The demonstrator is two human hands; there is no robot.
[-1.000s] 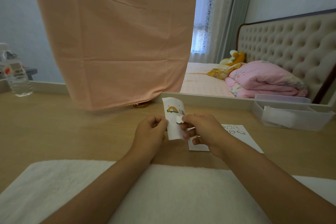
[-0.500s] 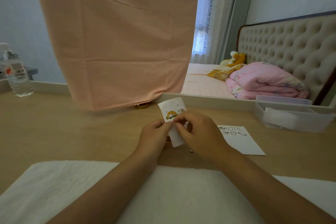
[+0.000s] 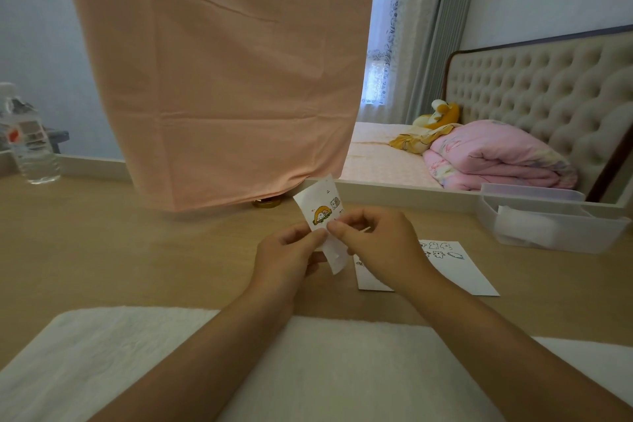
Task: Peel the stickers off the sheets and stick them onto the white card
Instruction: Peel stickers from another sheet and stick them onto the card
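- My left hand [image 3: 291, 253] pinches the sticker sheet [image 3: 325, 205] by its left edge, holding it tilted above the surface [image 3: 137, 250].
- My right hand [image 3: 376, 243], fingers curled, pinches the sticker sheet mid-way.
- The white card [image 3: 455, 271] lies flat just right of both hands.

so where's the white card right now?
In the head view, the white card lies flat on the table right of centre, partly behind the right hand, nearer than the clear plastic box.
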